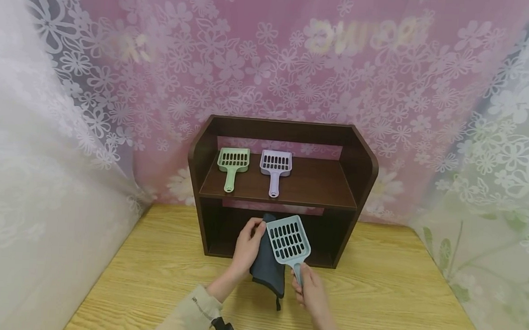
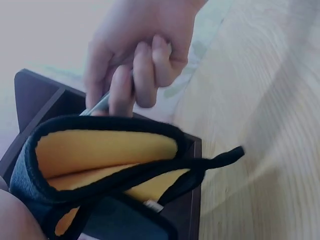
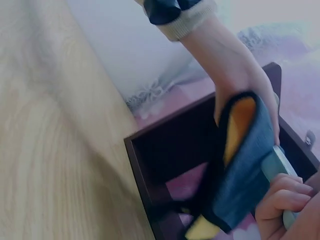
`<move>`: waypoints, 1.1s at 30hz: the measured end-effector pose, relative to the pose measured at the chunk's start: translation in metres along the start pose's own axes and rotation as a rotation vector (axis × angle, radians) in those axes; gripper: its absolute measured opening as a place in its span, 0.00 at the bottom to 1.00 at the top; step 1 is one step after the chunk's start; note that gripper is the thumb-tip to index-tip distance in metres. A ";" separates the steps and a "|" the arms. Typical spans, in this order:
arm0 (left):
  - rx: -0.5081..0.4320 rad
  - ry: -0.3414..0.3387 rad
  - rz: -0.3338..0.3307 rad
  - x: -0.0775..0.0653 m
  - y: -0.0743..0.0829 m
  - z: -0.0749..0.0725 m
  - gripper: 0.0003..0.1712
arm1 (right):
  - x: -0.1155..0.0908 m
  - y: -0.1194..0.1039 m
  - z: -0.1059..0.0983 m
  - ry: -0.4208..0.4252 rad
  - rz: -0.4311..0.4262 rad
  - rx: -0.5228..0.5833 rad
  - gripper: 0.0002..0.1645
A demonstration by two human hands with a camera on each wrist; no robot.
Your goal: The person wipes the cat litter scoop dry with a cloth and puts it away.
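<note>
My left hand (image 1: 248, 244) holds a dark blue cloth (image 1: 268, 267) with black edging and a small hanging loop. Its orange-yellow lining (image 2: 105, 150) shows in the left wrist view, where the cloth falls in an open fold. A light blue slotted litter scoop (image 1: 289, 239) is gripped by its handle in my right hand (image 1: 313, 292). The scoop's slotted head tilts up and to the left, and its left edge overlaps the cloth beside my left fingertips. Fingers of the right hand (image 2: 145, 70) curl round the handle in the left wrist view.
Behind the hands, a dark brown two-tier shelf (image 1: 278, 200) stands on the wooden table (image 1: 383, 291). On its upper board lie a green litter scoop (image 1: 231, 170) and a purple one (image 1: 275, 175), handles toward me. Flowered curtains (image 1: 270, 60) surround the table.
</note>
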State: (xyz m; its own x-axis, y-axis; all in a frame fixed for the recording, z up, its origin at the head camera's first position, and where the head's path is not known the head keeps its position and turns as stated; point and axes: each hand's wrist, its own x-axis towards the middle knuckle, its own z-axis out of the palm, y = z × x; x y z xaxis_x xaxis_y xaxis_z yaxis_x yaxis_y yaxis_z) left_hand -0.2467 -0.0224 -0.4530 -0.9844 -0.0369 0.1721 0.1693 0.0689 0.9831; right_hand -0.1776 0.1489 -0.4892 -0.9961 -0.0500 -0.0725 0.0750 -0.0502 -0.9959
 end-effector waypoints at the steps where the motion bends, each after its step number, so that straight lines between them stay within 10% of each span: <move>1: -0.010 0.012 -0.006 -0.002 0.002 0.002 0.16 | 0.000 0.000 0.002 -0.001 -0.005 0.007 0.23; 11: -0.050 0.119 0.026 -0.029 0.028 0.012 0.13 | -0.006 0.005 0.022 0.004 0.005 0.140 0.21; 23: -0.122 0.051 -0.084 -0.031 -0.021 0.030 0.14 | 0.007 -0.005 0.024 0.055 0.052 0.184 0.20; 33: -0.151 0.067 -0.115 -0.021 -0.022 0.021 0.18 | -0.002 -0.002 0.025 0.005 0.077 0.161 0.20</move>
State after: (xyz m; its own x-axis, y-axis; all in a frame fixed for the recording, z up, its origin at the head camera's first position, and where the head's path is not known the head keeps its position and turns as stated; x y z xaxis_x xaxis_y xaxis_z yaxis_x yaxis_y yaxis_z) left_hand -0.2309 -0.0020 -0.4797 -0.9931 -0.1028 0.0567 0.0661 -0.0899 0.9938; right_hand -0.1744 0.1247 -0.4853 -0.9873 -0.0547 -0.1490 0.1572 -0.2052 -0.9660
